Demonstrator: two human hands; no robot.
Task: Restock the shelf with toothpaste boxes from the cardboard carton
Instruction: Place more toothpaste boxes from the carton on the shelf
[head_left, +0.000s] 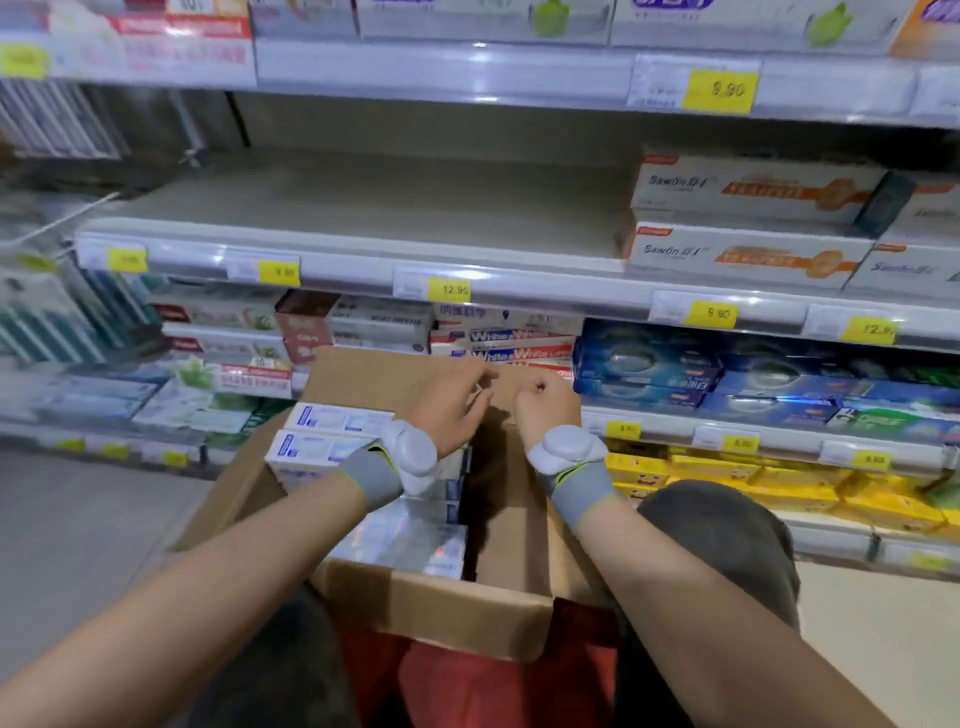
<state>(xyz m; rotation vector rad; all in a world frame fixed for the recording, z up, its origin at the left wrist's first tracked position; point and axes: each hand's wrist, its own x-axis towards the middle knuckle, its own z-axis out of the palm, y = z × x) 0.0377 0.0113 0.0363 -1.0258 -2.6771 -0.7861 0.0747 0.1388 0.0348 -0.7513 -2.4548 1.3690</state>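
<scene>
The toothpaste boxes (332, 436) lie in the cardboard carton (441, 608), just below and to the left of the left hand (449, 410). They are white and silver with blue ends, stacked in a pile. The part of the carton under the right hand (545, 410) looks bare. The carton sits between the person's knees.

Both hands hang over the far flap of the carton. The left hand has loosely bent fingers and seems to pinch something tiny, but I cannot tell what. The right hand is curled into a fist and I see nothing in it. Each wrist wears a grey band with a white puck.

Up past the hands is the shelf (363, 208), mostly bare, with white and orange boxes (748, 192) at its right end.

What could go wrong? The carton could tip off the knees if a hand leans on the flap. A box could also slip if only fingertips grab it.

The orange boxes read something like "Sawon". Yellow price tags (449, 289) read 12.90, 9.90 and 9.80. Boxes beyond the hands say "White".
</scene>
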